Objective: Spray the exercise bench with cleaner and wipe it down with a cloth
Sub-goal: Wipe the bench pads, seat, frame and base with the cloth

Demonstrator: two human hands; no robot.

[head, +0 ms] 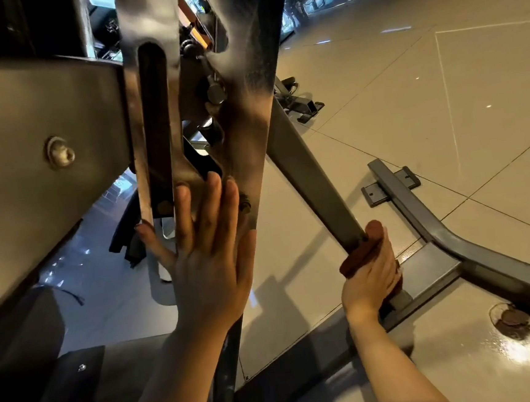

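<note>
Left hand point(209, 253) flat, fingers straight, pressed against the bench's upright metal bracket plate point(243, 113); it holds nothing, seems only to brace. Right hand point(371, 275) curled round a reddish-brown cloth point(360, 256), wrapping it about the slanted grey strut point(306, 171) low down, just above where the strut meets the base. Exercise bench point(27, 141) fills the left and centre of the view, seen from close under its frame: broad grey panel with a bolt head point(60, 153) at left, slotted adjustment plate point(156, 123) beside it, a pull-pin knob point(215, 93) between the plates. Base rail point(425, 219) runs across the tiled floor point(440, 95) to the right, with a small foot plate point(390, 185) at its far end. Dusty pale streaks show on the bracket plate. No spray bottle in view; whether the strut is wet cannot be told. Step in hand, by my reading: the wipe-down, now on the frame's lower members, padding apparently not the present concern. Next move likely calls for sliding the wrapped cloth along the strut with steady grip, keeping the left hand braced, then turning to the streaked plate. A dark scuff point(511, 320) marks the floor near the rail.
</note>
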